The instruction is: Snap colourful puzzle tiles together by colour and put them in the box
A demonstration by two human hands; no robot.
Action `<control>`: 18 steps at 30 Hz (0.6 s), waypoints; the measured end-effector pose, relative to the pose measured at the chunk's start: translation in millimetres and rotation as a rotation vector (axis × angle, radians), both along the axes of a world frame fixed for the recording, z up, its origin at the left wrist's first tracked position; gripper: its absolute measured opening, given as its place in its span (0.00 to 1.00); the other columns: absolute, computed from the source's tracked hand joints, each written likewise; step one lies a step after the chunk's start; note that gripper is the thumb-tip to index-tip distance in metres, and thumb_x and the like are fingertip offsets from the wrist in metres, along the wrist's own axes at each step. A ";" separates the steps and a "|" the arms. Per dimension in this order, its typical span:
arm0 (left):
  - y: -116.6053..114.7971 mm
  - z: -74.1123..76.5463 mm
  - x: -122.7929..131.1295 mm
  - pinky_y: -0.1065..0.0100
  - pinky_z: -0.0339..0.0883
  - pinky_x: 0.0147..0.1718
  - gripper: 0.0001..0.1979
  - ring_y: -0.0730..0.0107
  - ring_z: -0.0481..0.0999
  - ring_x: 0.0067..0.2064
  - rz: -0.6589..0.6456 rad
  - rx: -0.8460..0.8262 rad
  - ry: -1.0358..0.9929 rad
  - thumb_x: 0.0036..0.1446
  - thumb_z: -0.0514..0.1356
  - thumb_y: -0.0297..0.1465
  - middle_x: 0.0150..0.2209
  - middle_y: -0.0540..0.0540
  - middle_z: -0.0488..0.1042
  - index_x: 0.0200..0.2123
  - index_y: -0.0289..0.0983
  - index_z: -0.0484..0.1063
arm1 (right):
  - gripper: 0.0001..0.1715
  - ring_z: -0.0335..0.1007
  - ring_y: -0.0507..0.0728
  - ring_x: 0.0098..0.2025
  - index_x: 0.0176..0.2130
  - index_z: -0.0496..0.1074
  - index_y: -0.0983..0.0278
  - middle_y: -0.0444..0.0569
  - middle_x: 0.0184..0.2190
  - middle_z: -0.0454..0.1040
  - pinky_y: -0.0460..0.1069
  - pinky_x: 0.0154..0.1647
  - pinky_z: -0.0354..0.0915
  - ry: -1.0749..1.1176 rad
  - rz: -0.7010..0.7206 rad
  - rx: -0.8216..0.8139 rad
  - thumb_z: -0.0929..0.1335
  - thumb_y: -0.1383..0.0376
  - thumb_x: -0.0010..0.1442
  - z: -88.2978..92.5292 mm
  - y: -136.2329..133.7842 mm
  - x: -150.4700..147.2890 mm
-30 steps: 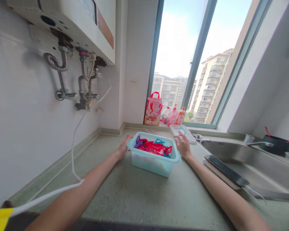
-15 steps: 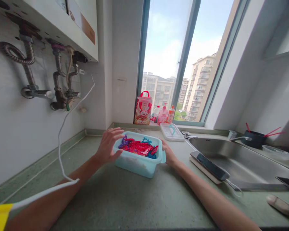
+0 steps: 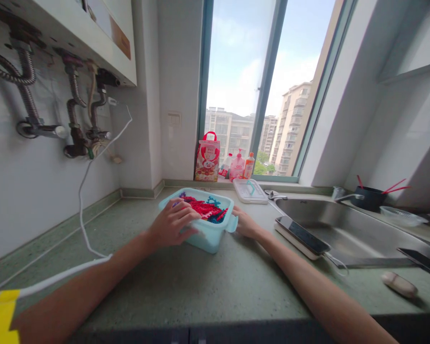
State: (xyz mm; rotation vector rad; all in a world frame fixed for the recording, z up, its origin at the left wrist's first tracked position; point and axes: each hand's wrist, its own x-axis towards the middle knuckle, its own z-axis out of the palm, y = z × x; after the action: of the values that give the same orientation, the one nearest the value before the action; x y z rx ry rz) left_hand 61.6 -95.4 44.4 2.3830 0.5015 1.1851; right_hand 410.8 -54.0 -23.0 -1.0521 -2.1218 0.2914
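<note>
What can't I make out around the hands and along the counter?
All in the head view:
- Right hand: some fingertips, hidden by the tub.
- Tub's near-left corner: behind the left hand.
- Lower contents: buried under red pieces.
- Bottles: small print too tiny.
- White wall box: cut off by the top edge.

A speckled green counter (image 3: 186, 296) spreads beneath the grip, with a steel sink (image 3: 308, 215) let into it on the right, while left of the grip a glossy white wall (image 3: 50, 186) carries a boxy white unit (image 3: 93, 38) with ribbed metal pipes (image 3: 27, 99) hanging under it. Well beyond the grip, a tall window (image 3: 229, 62) with a grey-teal frame (image 3: 267, 93) shows pale apartment blocks (image 3: 290, 126), green trees (image 3: 263, 165) and bright sky (image 3: 301, 38). Right of the grip, beyond the sink, another wall (image 3: 376, 124) lies in soft grey shade.
</note>
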 end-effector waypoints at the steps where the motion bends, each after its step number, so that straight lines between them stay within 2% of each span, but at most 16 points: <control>1: 4.2 0.8 -1.4 0.47 0.39 0.72 0.17 0.42 0.74 0.59 0.002 0.008 0.012 0.48 0.75 0.31 0.47 0.40 0.82 0.44 0.43 0.84 | 0.23 0.68 0.65 0.66 0.56 0.79 0.55 0.50 0.63 0.74 0.60 0.71 0.60 -0.019 0.014 -0.004 0.72 0.59 0.61 -1.4 -0.3 1.9; 3: 13.1 0.2 -3.7 0.49 0.38 0.73 0.19 0.42 0.72 0.62 0.025 0.008 0.005 0.48 0.75 0.31 0.50 0.39 0.81 0.45 0.41 0.83 | 0.30 0.67 0.67 0.66 0.61 0.75 0.59 0.55 0.64 0.72 0.64 0.71 0.59 -0.066 -0.005 -0.021 0.72 0.60 0.60 -5.6 1.2 7.1; 4: 17.8 -1.2 -4.8 0.49 0.38 0.73 0.19 0.43 0.70 0.63 0.056 0.012 -0.011 0.48 0.75 0.31 0.52 0.39 0.80 0.46 0.41 0.83 | 0.35 0.66 0.68 0.67 0.64 0.72 0.60 0.57 0.65 0.71 0.65 0.71 0.58 -0.073 -0.057 -0.046 0.72 0.60 0.59 -8.3 2.8 9.9; 7: 31.3 -7.9 -10.6 0.49 0.39 0.73 0.19 0.44 0.65 0.68 0.213 0.054 -0.091 0.50 0.75 0.32 0.58 0.40 0.77 0.47 0.44 0.83 | 0.46 0.63 0.68 0.70 0.72 0.62 0.63 0.61 0.70 0.65 0.66 0.73 0.55 -0.079 -0.187 -0.127 0.72 0.61 0.58 -17.0 9.8 17.2; 9: 38.8 -11.7 -17.2 0.50 0.40 0.73 0.15 0.46 0.63 0.69 0.293 0.076 -0.130 0.53 0.72 0.32 0.60 0.42 0.75 0.46 0.44 0.82 | 0.48 0.64 0.68 0.69 0.73 0.60 0.64 0.62 0.70 0.64 0.65 0.73 0.55 -0.056 -0.213 -0.159 0.72 0.62 0.58 -21.6 14.1 19.3; 12: 46.9 -14.0 -28.3 0.50 0.43 0.72 0.11 0.48 0.64 0.68 0.313 0.111 -0.076 0.61 0.64 0.32 0.61 0.43 0.74 0.46 0.41 0.81 | 0.46 0.68 0.68 0.67 0.72 0.63 0.63 0.61 0.69 0.66 0.64 0.72 0.57 -0.019 -0.219 -0.169 0.72 0.64 0.57 -24.8 17.4 18.4; 18: 57.9 -16.4 -33.1 0.51 0.53 0.69 0.22 0.53 0.67 0.66 0.407 0.208 0.029 0.72 0.48 0.43 0.60 0.40 0.74 0.50 0.41 0.78 | 0.44 0.69 0.65 0.66 0.73 0.59 0.61 0.59 0.69 0.66 0.62 0.72 0.58 -0.101 -0.197 -0.202 0.69 0.64 0.62 -19.4 14.1 15.7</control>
State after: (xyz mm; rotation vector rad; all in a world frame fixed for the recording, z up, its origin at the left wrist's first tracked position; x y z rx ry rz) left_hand 28.5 -37.5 28.0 2.5523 0.9497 1.4341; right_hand 426.5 -39.9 -42.3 -1.4105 -2.0888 0.3693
